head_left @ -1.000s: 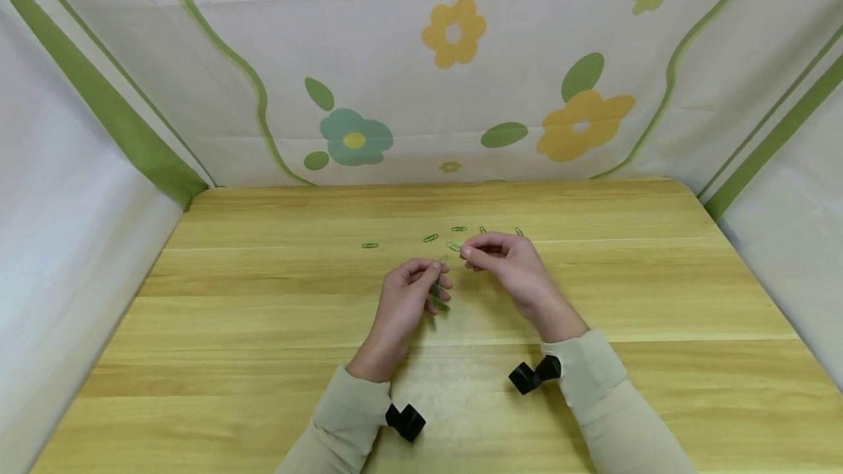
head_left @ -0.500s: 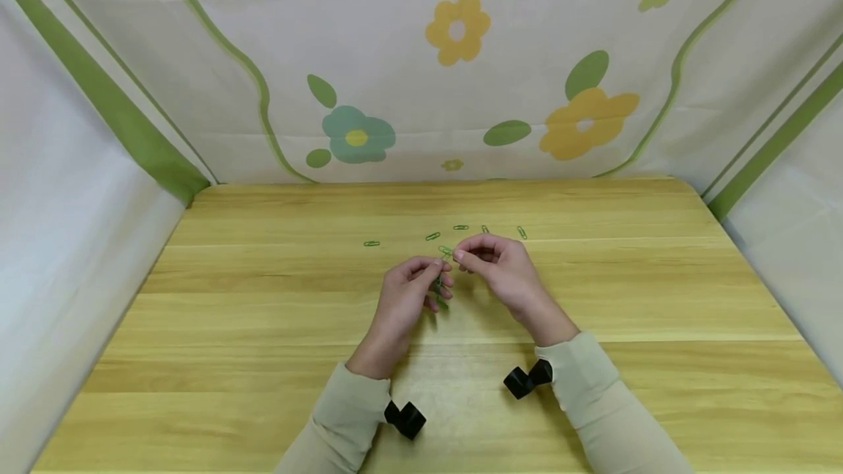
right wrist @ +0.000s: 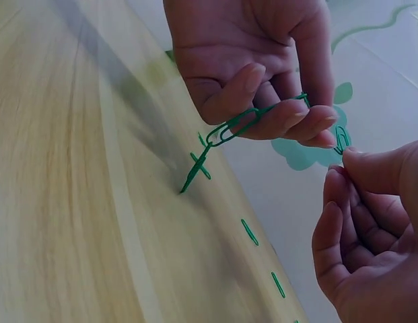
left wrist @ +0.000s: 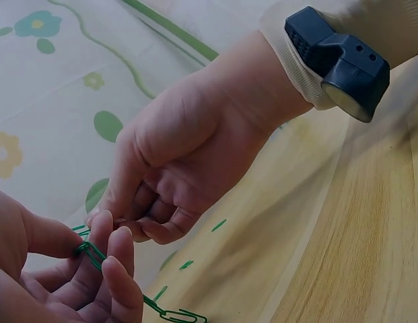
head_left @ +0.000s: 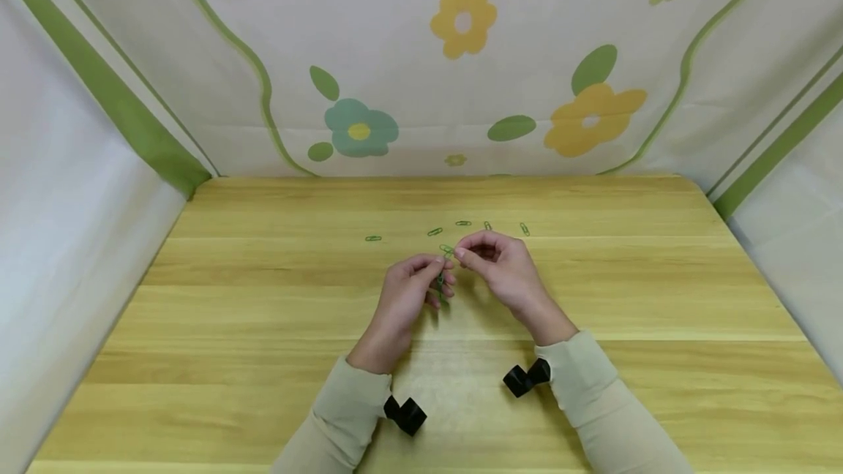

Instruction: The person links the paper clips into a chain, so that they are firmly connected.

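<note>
My left hand [head_left: 405, 297] pinches the top end of a chain of green paper clips [right wrist: 234, 126] between thumb and fingertips. The chain's lower links hang below the fingers over the wooden table [head_left: 263, 357]. To its right, my right hand [head_left: 506, 273] holds a single green paper clip [right wrist: 342, 139] between thumb and forefinger. That clip is beside the left fingertips, close to the chain's top link; whether they touch or are linked I cannot tell. In the left wrist view, fingertips partly cover both the single clip and the chain's top link [left wrist: 91, 254].
Several loose green paper clips lie in a scattered row beyond the hands, among them one at the left [head_left: 373, 238] and one at the right [head_left: 524, 229]. A white curtain [head_left: 395, 57] with printed flowers stands behind the table. Black cameras [head_left: 405, 416] sit on both wrists.
My right hand has moved slightly left, carrying its paper clip up to the left fingertips, where it now stays. The left hand has hardly moved; its hanging chain has swung a little.
</note>
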The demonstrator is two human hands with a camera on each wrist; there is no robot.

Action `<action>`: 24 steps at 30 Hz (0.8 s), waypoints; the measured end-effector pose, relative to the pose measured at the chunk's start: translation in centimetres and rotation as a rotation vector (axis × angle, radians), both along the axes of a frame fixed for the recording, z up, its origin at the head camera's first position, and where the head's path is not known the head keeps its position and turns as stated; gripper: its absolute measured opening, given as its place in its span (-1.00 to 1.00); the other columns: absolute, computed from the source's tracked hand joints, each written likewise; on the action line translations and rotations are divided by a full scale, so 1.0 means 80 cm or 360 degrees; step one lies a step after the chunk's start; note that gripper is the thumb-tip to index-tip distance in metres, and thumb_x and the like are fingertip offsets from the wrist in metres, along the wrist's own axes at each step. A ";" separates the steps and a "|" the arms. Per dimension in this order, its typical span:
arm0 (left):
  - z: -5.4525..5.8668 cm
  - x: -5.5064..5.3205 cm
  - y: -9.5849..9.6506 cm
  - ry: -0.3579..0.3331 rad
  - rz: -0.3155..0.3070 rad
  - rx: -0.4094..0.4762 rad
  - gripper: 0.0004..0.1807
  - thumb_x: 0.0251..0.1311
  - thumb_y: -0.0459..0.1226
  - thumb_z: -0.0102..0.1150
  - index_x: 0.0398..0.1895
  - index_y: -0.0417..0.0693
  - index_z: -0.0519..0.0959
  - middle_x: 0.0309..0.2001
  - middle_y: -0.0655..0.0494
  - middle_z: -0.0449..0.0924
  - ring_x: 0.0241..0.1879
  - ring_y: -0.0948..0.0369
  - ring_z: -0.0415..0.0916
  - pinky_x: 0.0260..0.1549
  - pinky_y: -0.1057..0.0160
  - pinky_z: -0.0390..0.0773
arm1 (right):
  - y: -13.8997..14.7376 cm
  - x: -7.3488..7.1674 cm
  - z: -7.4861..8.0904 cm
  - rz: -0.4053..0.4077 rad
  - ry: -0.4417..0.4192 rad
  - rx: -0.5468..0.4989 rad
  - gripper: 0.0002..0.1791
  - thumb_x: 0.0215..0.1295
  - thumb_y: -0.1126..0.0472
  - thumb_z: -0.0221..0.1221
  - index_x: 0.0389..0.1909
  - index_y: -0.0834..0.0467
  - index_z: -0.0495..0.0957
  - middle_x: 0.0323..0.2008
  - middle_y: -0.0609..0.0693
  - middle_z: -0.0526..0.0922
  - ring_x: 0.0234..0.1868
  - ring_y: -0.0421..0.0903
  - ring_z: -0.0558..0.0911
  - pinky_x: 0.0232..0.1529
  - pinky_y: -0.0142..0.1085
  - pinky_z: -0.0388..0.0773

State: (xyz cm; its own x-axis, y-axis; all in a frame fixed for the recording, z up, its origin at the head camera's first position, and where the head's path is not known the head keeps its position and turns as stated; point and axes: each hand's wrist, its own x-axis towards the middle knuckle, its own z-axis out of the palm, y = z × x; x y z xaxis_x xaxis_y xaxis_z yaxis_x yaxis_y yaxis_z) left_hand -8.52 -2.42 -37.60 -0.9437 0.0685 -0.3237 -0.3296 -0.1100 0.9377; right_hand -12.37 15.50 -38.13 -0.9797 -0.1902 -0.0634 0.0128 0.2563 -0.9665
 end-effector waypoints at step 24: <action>0.002 0.001 -0.003 0.0019 0.0071 0.0005 -0.68 0.64 -0.21 0.10 0.09 -0.31 0.68 -0.31 0.13 0.74 -0.34 0.23 0.66 -0.36 0.31 0.56 | 0.009 0.000 0.004 0.0047 0.0030 0.0155 -0.80 0.60 0.11 0.24 0.01 0.16 0.66 -0.08 0.16 0.70 -0.02 0.16 0.66 -0.08 -0.21 0.59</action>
State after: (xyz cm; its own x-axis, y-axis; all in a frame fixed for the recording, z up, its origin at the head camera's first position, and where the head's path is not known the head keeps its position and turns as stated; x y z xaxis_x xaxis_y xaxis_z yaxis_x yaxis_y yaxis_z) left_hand -8.44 -2.68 -37.42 -0.9496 0.0271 -0.3122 -0.3131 -0.1271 0.9412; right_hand -12.34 16.25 -37.84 -0.9749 -0.2130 -0.0645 -0.0143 0.3490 -0.9370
